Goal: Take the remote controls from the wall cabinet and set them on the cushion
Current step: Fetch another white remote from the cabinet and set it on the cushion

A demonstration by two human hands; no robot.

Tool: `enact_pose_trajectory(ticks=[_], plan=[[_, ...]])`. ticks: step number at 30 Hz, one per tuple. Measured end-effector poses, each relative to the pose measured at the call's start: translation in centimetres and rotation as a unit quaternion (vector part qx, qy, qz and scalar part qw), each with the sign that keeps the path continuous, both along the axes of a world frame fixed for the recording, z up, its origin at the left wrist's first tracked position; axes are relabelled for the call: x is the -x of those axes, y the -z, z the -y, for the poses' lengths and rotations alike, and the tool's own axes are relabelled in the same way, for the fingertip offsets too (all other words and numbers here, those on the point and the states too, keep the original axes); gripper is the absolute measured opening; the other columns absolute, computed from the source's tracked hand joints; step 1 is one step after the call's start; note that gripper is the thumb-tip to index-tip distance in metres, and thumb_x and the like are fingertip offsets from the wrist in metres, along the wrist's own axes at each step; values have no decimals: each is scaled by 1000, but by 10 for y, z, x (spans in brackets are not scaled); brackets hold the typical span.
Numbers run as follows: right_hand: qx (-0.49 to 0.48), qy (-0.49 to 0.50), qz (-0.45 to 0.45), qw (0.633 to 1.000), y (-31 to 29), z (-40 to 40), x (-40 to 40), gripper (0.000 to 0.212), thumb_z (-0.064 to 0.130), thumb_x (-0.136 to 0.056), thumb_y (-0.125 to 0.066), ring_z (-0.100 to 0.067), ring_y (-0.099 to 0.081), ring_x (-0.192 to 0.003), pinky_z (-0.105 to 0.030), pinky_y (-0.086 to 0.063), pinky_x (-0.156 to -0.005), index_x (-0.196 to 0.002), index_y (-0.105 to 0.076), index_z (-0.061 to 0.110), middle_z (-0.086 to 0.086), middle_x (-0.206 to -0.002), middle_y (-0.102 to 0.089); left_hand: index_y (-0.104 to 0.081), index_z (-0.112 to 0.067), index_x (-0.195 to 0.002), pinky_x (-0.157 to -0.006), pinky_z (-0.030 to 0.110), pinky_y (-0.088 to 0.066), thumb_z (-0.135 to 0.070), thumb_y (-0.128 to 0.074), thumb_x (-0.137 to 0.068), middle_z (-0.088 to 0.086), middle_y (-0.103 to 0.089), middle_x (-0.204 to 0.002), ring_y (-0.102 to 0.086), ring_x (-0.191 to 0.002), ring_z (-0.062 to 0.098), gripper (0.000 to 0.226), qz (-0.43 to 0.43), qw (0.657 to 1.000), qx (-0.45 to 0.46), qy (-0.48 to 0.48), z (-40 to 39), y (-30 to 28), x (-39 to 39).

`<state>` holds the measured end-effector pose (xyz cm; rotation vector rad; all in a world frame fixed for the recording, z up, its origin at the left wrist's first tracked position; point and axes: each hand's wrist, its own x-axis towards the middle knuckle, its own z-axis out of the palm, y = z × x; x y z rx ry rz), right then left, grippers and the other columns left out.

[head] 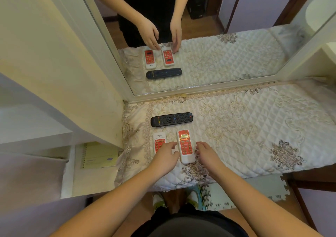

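Three remotes lie on the quilted white cushion [254,127]. A black remote [171,119] lies crosswise nearest the mirror. Below it a white and red remote [159,143] lies on the left, its lower half under my left hand [166,157]. A second white and red remote [185,146] lies lengthwise between my hands. My left hand's fingers rest at its left edge. My right hand [207,154] sits just right of it, fingers apart and curled toward its side. Neither hand lifts anything.
A large mirror [181,36] stands behind the cushion and repeats the remotes and my hands. A cream cabinet wall [63,73] rises on the left, with a spiral notebook [99,156] on the shelf below it. A patterned floor mat [227,195] lies by my feet.
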<state>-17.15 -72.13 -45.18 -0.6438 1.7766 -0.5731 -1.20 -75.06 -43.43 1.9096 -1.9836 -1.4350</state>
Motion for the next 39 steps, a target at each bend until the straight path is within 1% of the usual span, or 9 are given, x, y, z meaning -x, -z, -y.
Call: enact_pose_trajectory(ticks=[5, 7, 13, 15, 19, 22, 24, 33, 39], plan=[[12, -54, -11, 998, -17, -5, -6, 36, 33, -97, -37, -17, -58, -102, -38, -46, -93, -124, -55, 17, -1, -113, -62, -38, -18, -145, -109, 40, -34, -31, -40, -93, 4, -44, -147, -41, -133, 21, 53, 116, 974, 116, 153, -6, -9, -38], [27, -102, -27, 994, -26, -8, -12, 35, 34, -98, -38, -17, -59, -105, -37, -46, -95, -124, -55, 20, -1, -119, -62, -41, -19, -142, -109, 39, -32, -33, -39, -93, 0, -46, -144, -41, -131, 18, 51, 143, 955, 181, 185, -9, -13, -52], [116, -192, -139, 965, -53, -17, -44, 45, 33, -100, -39, -16, -51, -119, -21, -37, -83, -142, -41, 17, -3, -137, -52, -38, -20, -145, -113, 36, -27, -44, -31, -97, -2, -42, -149, -35, -138, 17, 55, 120, 946, 207, 219, -19, -25, -87], [144, -236, -171, 946, -57, -22, -53, 47, 34, -100, -40, -16, -50, -121, -18, -41, -84, -144, -38, 17, -4, -140, -48, -43, -20, -142, -112, 43, -29, -50, -21, -91, -1, -46, -146, -39, -136, 18, 63, 151, 932, 246, 220, -20, -33, -103], [220, -329, -312, 863, -60, -30, -71, 55, 41, -98, -37, -22, -45, -129, -35, -37, -107, -147, -34, 17, -6, -145, -45, -59, -17, -128, -101, 48, -42, -47, -35, -88, 4, -62, -130, -55, -123, 24, 56, 220, 889, 348, 202, -20, -47, -137], [275, -387, -410, 779, -61, -31, -87, 57, 43, -93, -34, -30, -54, -121, -42, -44, -101, -139, -45, 12, -12, -136, -54, -55, -18, -132, -103, 52, -41, -49, -36, -90, 7, -56, -137, -50, -129, 26, 56, 237, 886, 348, 193, -24, -50, -157], [273, -411, -438, 752, -63, -33, -99, 56, 43, -93, -35, -31, -52, -124, -44, -44, -103, -139, -47, 13, -11, -138, -53, -54, -19, -134, -104, 56, -37, -51, -37, -90, 7, -52, -142, -45, -133, 27, 57, 249, 889, 336, 185, -29, -50, -166], [286, -478, -455, 695, -60, -38, -115, 57, 44, -91, -39, -34, -47, -129, -49, -37, -106, -139, -47, 14, -14, -141, -50, -37, -25, -146, -113, 60, -20, -58, -29, -93, 4, -34, -155, -27, -144, 27, 63, 277, 902, 310, 117, -68, -46, -157], [295, -493, -462, 675, -63, -37, -91, 57, 46, -91, -38, -34, -43, -133, -50, -33, -108, -139, -46, 16, -13, -145, -46, -43, -25, -144, -109, 61, -27, -56, -35, -92, 5, -41, -151, -35, -141, 27, 61, 292, 901, 313, 70, -89, -48, -126]])
